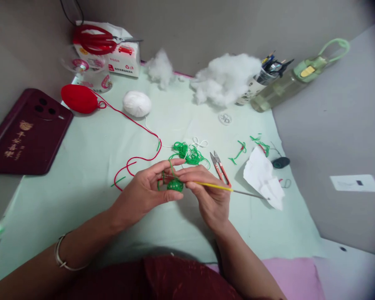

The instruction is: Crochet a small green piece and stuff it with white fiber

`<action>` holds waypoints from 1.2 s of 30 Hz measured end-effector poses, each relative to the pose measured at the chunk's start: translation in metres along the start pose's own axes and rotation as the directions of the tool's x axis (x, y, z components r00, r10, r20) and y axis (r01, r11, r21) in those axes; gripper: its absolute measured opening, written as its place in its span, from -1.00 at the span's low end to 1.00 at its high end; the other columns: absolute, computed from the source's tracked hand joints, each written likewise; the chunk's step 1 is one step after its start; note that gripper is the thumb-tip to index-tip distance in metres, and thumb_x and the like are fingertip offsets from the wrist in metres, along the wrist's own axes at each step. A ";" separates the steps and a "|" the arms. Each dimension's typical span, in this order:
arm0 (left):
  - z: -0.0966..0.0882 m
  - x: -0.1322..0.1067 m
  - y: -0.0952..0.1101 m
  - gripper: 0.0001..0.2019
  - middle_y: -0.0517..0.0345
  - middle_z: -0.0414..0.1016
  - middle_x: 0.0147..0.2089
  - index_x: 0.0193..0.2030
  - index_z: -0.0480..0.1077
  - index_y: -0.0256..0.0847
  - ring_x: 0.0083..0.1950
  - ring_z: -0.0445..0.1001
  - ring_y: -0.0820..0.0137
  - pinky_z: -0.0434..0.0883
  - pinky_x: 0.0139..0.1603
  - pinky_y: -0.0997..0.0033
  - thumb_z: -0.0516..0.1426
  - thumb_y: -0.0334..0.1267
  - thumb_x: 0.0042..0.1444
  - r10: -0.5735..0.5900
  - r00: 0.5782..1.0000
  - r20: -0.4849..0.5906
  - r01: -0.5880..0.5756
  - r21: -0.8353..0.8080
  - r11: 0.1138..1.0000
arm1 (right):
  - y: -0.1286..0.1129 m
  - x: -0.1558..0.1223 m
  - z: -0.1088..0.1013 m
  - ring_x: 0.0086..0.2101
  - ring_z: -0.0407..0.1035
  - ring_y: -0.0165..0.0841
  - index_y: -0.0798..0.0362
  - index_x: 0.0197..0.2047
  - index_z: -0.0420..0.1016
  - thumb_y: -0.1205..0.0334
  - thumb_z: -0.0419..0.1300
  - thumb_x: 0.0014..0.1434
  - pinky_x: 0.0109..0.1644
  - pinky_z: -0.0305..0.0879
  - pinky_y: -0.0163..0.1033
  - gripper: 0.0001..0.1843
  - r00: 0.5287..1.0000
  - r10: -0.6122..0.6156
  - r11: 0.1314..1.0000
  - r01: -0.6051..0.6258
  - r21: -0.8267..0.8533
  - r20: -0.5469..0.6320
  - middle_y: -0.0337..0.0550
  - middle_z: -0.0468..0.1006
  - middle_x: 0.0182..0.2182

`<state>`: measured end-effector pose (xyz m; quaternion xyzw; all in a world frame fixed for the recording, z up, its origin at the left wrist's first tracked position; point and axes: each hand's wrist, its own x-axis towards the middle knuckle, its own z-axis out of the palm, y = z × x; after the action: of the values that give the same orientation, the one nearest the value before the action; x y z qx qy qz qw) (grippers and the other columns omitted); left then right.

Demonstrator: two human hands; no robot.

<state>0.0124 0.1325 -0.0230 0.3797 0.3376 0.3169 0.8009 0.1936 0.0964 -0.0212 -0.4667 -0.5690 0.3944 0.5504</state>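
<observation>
My left hand (145, 189) pinches a small green crocheted piece (175, 185) between thumb and fingers, with green yarn running over the index finger. My right hand (208, 193) grips a yellow-handled crochet hook (220, 188) whose tip sits at the green piece; its metal end points right. Behind my hands lies a loose tangle of green yarn (189, 153). Both hands hover above the pale green table cover (81, 166).
Small red-handled snips (220, 167) and a crumpled tissue (264, 177) lie to the right. A red yarn ball (79, 98), white yarn ball (137, 103), stuffing (226, 77), red scissors (96, 40) on a tissue pack, a pen cup (258, 83), bottle (287, 83) and a phone (26, 131) ring the work area.
</observation>
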 end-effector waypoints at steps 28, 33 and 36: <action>-0.008 0.000 0.012 -0.40 0.11 0.62 -0.04 0.27 0.53 -0.01 0.03 0.55 0.22 0.43 0.14 0.21 0.46 -0.19 0.06 0.018 1.000 0.003 -0.019 0.176 0.984 | 0.005 0.006 -0.007 -0.43 0.53 -0.38 -0.03 -0.23 0.61 0.01 0.29 0.34 -0.34 0.55 -0.22 -0.78 0.986 0.163 0.941 -0.170 0.294 0.046 -0.13 0.74 -0.27; -0.017 -0.001 0.017 -0.50 0.01 0.60 0.23 0.39 0.41 0.00 0.32 0.50 0.15 0.37 0.35 0.14 0.28 -0.21 0.32 -0.051 0.973 0.226 0.040 0.054 0.998 | 0.004 0.010 -0.007 -0.45 0.50 -0.42 -0.06 -0.24 0.60 0.03 0.28 0.35 -0.35 0.51 -0.27 -0.80 0.992 0.129 0.932 -0.127 0.339 0.016 -0.18 0.74 -0.30; -0.018 -0.001 0.016 -0.51 0.07 0.64 0.18 0.36 0.44 0.04 0.27 0.54 0.21 0.38 0.34 0.18 0.29 -0.28 0.31 -0.022 0.976 0.216 0.015 0.032 0.999 | 0.004 0.008 -0.007 -0.42 0.50 -0.41 -0.07 -0.21 0.63 0.08 0.27 0.37 -0.31 0.51 -0.25 -0.83 0.995 0.099 0.942 -0.099 0.321 0.016 -0.17 0.74 -0.26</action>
<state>-0.0065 0.1470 -0.0184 0.4209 0.2568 0.2611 0.8299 0.2010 0.1049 -0.0227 -0.3990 -0.4728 0.5088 0.5987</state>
